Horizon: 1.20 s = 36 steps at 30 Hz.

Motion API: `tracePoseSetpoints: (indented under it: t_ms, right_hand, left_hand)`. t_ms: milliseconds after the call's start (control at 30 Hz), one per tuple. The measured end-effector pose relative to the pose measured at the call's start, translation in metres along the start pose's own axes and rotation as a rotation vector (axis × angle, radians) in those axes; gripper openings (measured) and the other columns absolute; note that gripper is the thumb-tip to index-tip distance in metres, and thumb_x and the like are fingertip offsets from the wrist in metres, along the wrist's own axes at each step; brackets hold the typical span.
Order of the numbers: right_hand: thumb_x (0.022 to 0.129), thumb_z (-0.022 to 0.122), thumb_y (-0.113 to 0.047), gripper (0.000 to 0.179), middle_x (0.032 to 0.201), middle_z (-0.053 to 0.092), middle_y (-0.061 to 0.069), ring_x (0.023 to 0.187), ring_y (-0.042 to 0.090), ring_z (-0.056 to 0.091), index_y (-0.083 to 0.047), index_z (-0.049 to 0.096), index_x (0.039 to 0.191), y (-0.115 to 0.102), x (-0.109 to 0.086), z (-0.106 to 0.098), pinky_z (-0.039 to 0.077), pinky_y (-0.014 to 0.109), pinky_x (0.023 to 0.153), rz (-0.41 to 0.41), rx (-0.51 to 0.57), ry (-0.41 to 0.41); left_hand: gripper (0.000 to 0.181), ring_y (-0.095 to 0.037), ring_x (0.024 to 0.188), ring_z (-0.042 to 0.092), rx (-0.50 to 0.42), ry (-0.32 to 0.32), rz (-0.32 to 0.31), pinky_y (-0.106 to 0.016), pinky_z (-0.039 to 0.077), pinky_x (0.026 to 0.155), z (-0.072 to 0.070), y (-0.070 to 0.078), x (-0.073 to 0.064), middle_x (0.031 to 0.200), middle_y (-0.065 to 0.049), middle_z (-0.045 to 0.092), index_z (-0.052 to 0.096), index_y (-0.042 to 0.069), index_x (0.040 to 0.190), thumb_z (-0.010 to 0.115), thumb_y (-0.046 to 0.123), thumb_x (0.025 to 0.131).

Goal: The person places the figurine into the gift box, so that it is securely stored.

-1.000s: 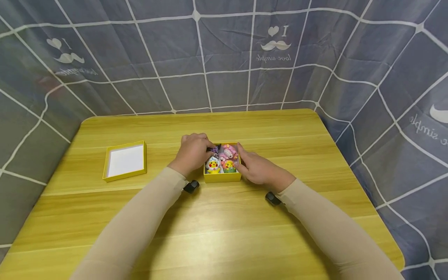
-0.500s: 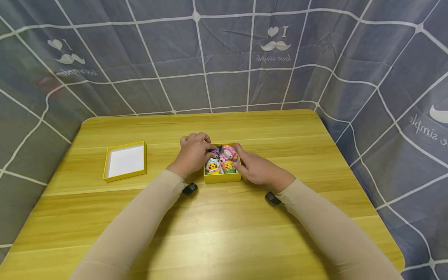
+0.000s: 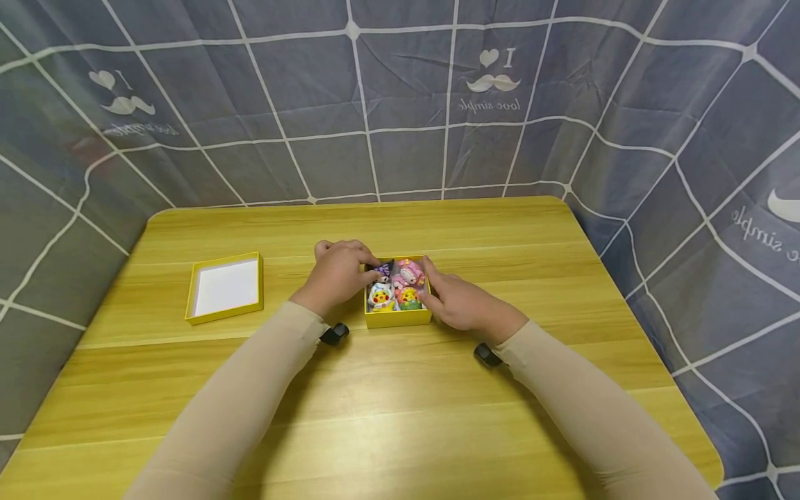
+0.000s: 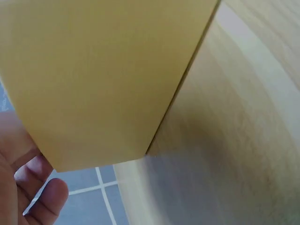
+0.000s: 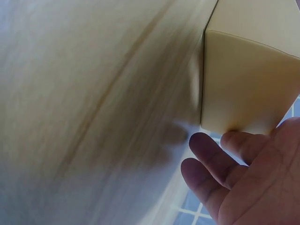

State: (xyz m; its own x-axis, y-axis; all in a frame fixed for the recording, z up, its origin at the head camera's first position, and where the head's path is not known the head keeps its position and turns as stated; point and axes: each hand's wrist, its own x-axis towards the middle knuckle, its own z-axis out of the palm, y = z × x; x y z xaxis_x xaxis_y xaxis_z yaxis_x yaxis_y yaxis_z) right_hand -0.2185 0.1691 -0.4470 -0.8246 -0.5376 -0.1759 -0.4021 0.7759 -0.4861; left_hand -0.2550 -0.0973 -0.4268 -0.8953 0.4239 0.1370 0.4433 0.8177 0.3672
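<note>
Box [image 3: 397, 319], yellow and open-topped, holds a close huddle: dark purple figure [image 3: 383, 272] in the far left corner, pink figure [image 3: 409, 273] at far right, white-hooded figure [image 3: 380, 297] near left, green-bodied figure [image 3: 409, 298] near right. The left hand [image 3: 339, 274] reaches over the left wall, thumb and one fingertip set narrowly about the dark purple figure; whether they pinch it or merely touch, I cannot tell. The right hand [image 3: 464, 302] lies along the right wall, thumb and forefinger spread at the rim, the lower fingers loosely bent outside with nothing in them.

My worry would be the dark purple figure: lifting the left fingers with it caught between them could tip it onto its neighbours. Too firm a push could slide the box or wedge the figures, should the right hand ease off.

Well apart to the left, a shallow yellow lid [image 3: 226, 287] lies white inside up on the wood-grained desk [image 3: 400, 410], a grey gridded curtain [image 3: 406, 83] behind.
</note>
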Motion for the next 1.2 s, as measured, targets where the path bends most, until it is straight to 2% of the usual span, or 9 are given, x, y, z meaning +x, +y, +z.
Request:
tracePoseSetpoints:
  t_ms: [200, 400, 700, 933, 1200]
  right_hand:
    - [0.114, 0.038, -0.042, 0.082, 0.175, 0.016, 0.021, 0.158, 0.037, 0.031, 0.0, -0.008, 0.167, -0.0001, -0.0003, 0.0003, 0.027, 0.05, 0.129, -0.01, -0.002, 0.005]
    - [0.114, 0.038, -0.044, 0.083, 0.174, 0.018, 0.021, 0.158, 0.037, 0.031, -0.003, -0.01, 0.168, 0.0007, -0.0004, 0.0014, 0.027, 0.05, 0.129, -0.002, 0.026, -0.005]
    - [0.114, 0.036, -0.044, 0.082, 0.174, 0.019, 0.022, 0.157, 0.038, 0.033, -0.002, -0.011, 0.167, 0.0031, 0.0005, 0.0045, 0.028, 0.051, 0.128, -0.014, 0.018, 0.012]
    - [0.114, 0.037, -0.044, 0.081, 0.172, 0.025, 0.023, 0.157, 0.04, 0.034, -0.005, -0.008, 0.169, -0.0005, -0.0015, 0.0041, 0.028, 0.052, 0.128, 0.024, 0.014, 0.006]
    - [0.114, 0.037, -0.044, 0.081, 0.173, 0.023, 0.022, 0.157, 0.042, 0.033, -0.006, -0.008, 0.169, -0.0022, -0.0018, 0.0037, 0.027, 0.053, 0.128, 0.033, 0.015, 0.002]
  left_hand:
    - [0.021, -0.021, 0.112, 0.068, 0.002, 0.006, -0.003, -0.053, 0.026, 0.102, 0.0025, -0.0007, 0.0, 0.113, 0.006, 0.076, 0.085, 0.021, 0.112, 0.071, 0.033, 0.102]
    - [0.019, -0.024, 0.113, 0.069, -0.014, 0.016, -0.028, -0.053, 0.026, 0.101, 0.0029, 0.0002, -0.0001, 0.112, 0.005, 0.079, 0.084, 0.023, 0.112, 0.072, 0.033, 0.102]
    - [0.017, -0.023, 0.109, 0.073, -0.047, 0.017, -0.062, -0.053, 0.028, 0.107, 0.0051, 0.0014, -0.0001, 0.112, 0.0, 0.081, 0.085, 0.019, 0.109, 0.074, 0.03, 0.1]
    - [0.019, -0.023, 0.111, 0.074, -0.064, 0.012, -0.075, -0.054, 0.028, 0.112, 0.0073, -0.0001, -0.0003, 0.113, -0.002, 0.081, 0.085, 0.017, 0.109, 0.074, 0.03, 0.101]
    - [0.02, -0.023, 0.111, 0.073, -0.075, 0.01, -0.075, -0.053, 0.028, 0.111, 0.0064, 0.0002, 0.0001, 0.114, -0.002, 0.08, 0.085, 0.016, 0.11, 0.074, 0.029, 0.1]
